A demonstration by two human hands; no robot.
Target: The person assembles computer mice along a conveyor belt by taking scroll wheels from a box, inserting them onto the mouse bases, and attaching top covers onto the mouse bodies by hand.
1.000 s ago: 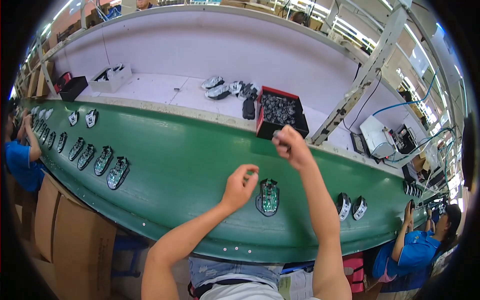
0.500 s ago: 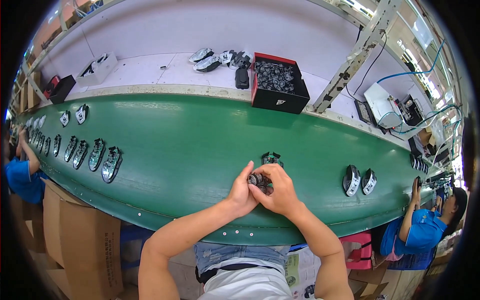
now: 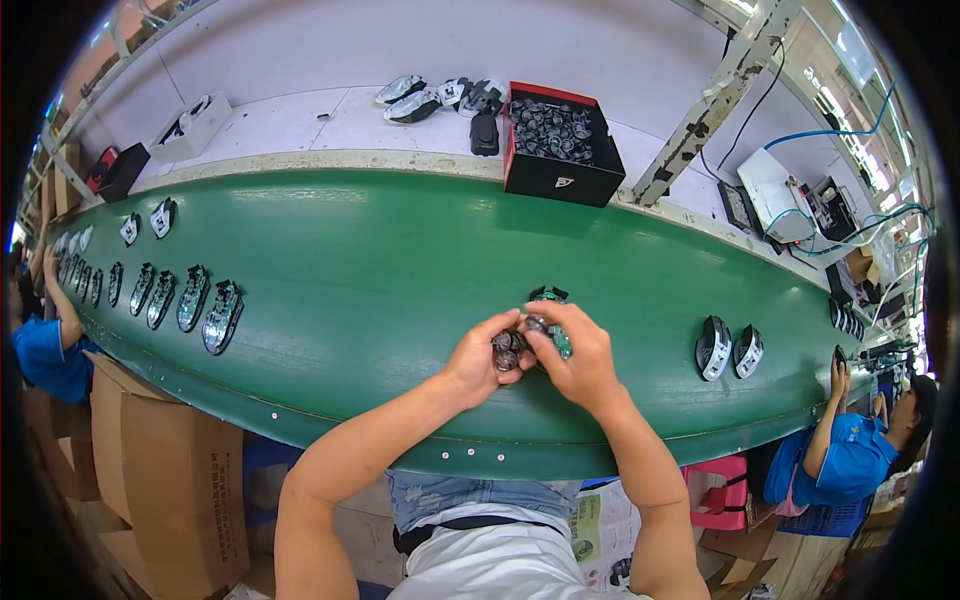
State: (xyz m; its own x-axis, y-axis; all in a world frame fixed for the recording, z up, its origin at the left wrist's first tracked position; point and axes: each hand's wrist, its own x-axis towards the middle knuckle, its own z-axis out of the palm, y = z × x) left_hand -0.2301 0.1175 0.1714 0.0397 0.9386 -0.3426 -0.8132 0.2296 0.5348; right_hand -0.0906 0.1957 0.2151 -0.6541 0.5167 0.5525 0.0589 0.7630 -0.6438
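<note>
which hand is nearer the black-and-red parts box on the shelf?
Right. The right hand lies almost straight below the parts box on the green belt; the left hand sits farther left.

A plain green conveyor belt (image 3: 380,270) is shown. Dark grey round parts (image 3: 508,350) are held against it. A black box (image 3: 560,150) with red lining is seen, and brown cardboard cartons (image 3: 160,470).

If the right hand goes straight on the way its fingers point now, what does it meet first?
The right hand points left, so it probably meets first the small dark parts held in the left hand; they already seem to touch.
</note>
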